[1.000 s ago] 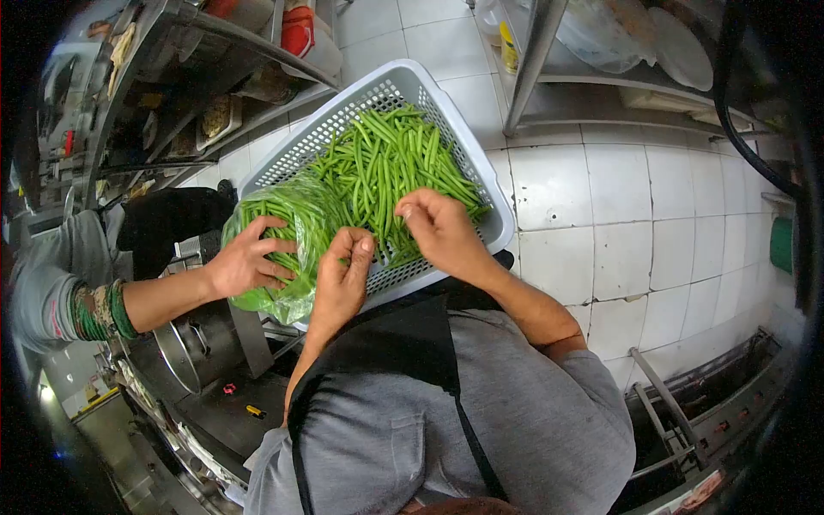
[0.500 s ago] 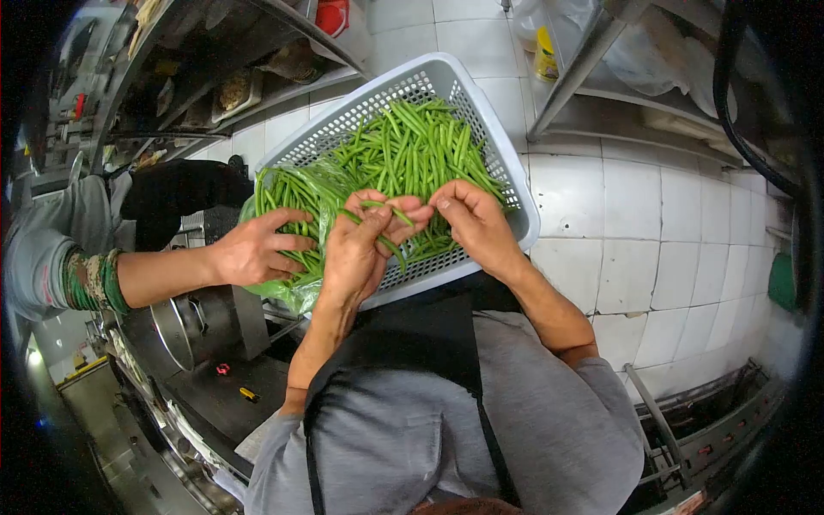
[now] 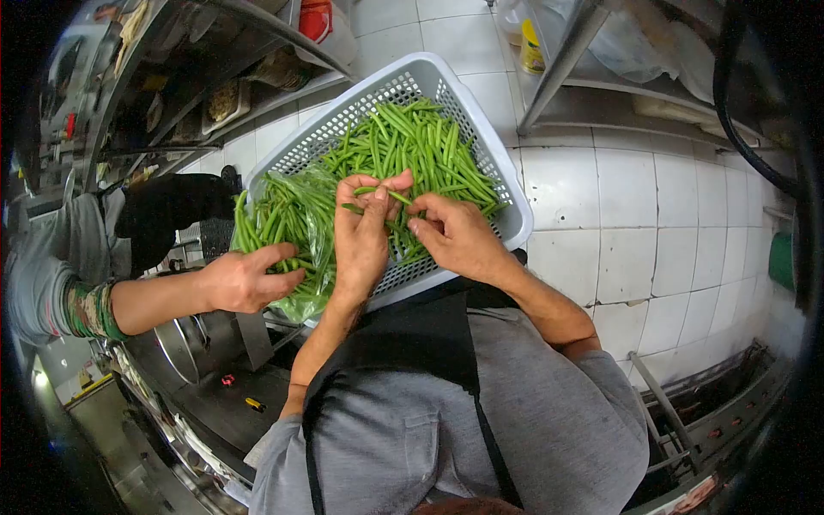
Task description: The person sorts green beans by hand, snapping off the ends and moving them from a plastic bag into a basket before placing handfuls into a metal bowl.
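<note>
A pale plastic basket (image 3: 515, 225) is heaped with green beans (image 3: 421, 150). My left hand (image 3: 360, 240) is raised over its near side, pinching a green bean (image 3: 371, 190) between thumb and fingertips. My right hand (image 3: 459, 240) is just to the right, fingers curled, its thumb and fingertips at the other end of that bean. A clear plastic bag (image 3: 309, 257) holding more beans lies over the basket's left corner. Another person's hand (image 3: 245, 279), with bangles at the wrist, rests on the bag's lower edge.
Metal shelves (image 3: 215, 77) with trays stand at the upper left, and a second metal rack (image 3: 558, 64) with a yellow bottle (image 3: 532, 47) is at the upper right. A steel pot (image 3: 193, 343) sits below the basket. White floor tiles (image 3: 652, 206) lie to the right.
My left hand has lifted the bean a little higher, and my right hand has dropped lower beside it. The other person's hand has slid down to the bag's lower edge.
</note>
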The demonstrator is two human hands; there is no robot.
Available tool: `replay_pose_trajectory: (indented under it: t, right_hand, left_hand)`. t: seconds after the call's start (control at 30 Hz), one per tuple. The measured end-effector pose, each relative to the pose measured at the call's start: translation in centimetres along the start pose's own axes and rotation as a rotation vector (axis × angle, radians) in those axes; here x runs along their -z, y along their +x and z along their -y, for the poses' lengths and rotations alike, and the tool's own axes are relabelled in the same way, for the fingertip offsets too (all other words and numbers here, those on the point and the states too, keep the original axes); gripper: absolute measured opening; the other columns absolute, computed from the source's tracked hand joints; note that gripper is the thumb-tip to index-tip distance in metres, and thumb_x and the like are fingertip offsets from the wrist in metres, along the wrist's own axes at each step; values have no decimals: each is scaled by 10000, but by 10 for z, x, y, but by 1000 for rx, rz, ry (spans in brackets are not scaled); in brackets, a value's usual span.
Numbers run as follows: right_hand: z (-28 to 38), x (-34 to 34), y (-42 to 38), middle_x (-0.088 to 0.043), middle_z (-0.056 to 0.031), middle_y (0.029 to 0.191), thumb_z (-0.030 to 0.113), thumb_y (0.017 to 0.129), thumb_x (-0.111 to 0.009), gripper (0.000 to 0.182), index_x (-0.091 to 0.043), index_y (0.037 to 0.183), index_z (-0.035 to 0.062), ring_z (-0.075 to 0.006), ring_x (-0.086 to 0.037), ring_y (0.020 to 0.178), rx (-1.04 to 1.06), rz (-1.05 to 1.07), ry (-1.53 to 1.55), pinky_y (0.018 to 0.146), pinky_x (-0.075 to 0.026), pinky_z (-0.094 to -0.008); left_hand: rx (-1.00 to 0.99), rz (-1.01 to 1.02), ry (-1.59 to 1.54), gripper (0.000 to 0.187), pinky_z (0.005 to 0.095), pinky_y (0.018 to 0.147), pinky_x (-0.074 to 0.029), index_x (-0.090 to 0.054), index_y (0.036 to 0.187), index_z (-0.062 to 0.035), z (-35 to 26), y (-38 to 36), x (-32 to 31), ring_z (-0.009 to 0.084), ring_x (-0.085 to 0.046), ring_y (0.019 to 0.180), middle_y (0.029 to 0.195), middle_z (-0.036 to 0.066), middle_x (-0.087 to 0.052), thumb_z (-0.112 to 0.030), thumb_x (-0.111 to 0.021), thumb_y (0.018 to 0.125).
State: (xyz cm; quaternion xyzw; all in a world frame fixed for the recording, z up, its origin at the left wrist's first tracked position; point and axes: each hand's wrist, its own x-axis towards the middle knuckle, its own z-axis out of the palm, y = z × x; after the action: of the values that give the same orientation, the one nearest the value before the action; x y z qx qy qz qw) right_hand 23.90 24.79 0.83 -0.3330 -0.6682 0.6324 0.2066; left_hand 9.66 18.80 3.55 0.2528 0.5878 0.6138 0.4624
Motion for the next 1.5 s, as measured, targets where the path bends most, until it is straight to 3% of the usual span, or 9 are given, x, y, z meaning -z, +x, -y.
replay_pose_trajectory:
  t: [0.27, 0.4, 0.53, 0.6, 0.7, 0.8, 0.93, 1.3, 1.5]
  right_hand:
    - [-7, -1, 2, -594, -113, 646, 151, 873, -648, 192, -624, 973, -11, -194, -544, 559, 36, 202, 96, 540, -427, -340]
    - [-2, 3, 3, -610, -202, 683, 185, 865, -648, 211, -623, 891, -23, -342, -610, 615, 15, 231, -14, 577, -454, -423]
    - [2, 5, 2, -609, -201, 685, 189, 863, -654, 211, -625, 860, -20, -335, -610, 615, 17, 241, -44, 581, -454, -423]
    - [0, 4, 0, -571, -118, 632, 179, 883, -650, 203, -626, 866, -22, -178, -506, 542, 63, 233, -49, 527, -407, -336]
    - [-3, 1, 0, -580, -100, 643, 172, 901, -630, 191, -639, 888, -18, -151, -501, 560, 36, 184, 13, 534, -410, -320]
    - [-1, 4, 2, -586, -85, 651, 169, 916, -612, 189, -650, 903, -16, -130, -496, 576, -19, 159, -33, 539, -412, -306]
    - [-1, 2, 3, -579, -91, 649, 175, 922, -609, 197, -648, 907, -17, -121, -490, 579, -2, 143, -5, 541, -410, -306]
    - [43, 2, 39, -642, -176, 797, 147, 887, -589, 141, -633, 874, 14, -381, -633, 748, 431, 111, -300, 668, -500, -471]
    - [74, -27, 70, -641, -179, 807, 131, 885, -569, 133, -564, 950, 15, -376, -642, 792, 610, 290, -503, 656, -513, -481]
  left_hand:
    - [-47, -45, -264, 84, 434, 1001, -451, -383, 1049, -40, 0, 5, -8, 321, -584, 1131, 1045, 200, -620, -2, -401, 977]
    - [17, -63, -310, 89, 440, 913, -505, -391, 1065, -32, 7, 0, -12, 307, -629, 1017, 928, 159, -603, -48, -428, 986]
    - [-30, -82, -281, 149, 397, 754, -532, -434, 1099, -29, 11, 0, -8, 207, -570, 730, 758, 59, -490, -136, -466, 1000]
    - [-68, -94, -253, 154, 383, 713, -519, -456, 1100, -32, 5, -1, -2, 168, -509, 658, 721, 34, -450, -151, -465, 1004]
    - [-15, -85, -240, 160, 316, 632, -462, -493, 1089, -30, -4, -11, 13, 127, -450, 624, 700, 14, -452, -158, -501, 994]
    - [-242, -62, 711, 154, 259, 562, -423, -626, 967, 14, -16, -31, 16, 108, -489, 600, 740, 24, -567, -132, -632, 918]
    - [-370, -315, 1159, 213, 299, 646, -449, -660, 998, 12, -51, -30, 28, 172, -570, 709, 819, 107, -624, -122, -709, 841]
    - [-274, -258, 1306, 176, 401, 704, -474, -688, 931, 2, -51, -16, 66, 329, -609, 797, 860, 168, -615, -139, -713, 829]
    - [-401, -182, 1276, 134, 385, 716, -502, -676, 918, 1, -56, -19, 77, 335, -646, 785, 843, 164, -653, -30, -692, 789]
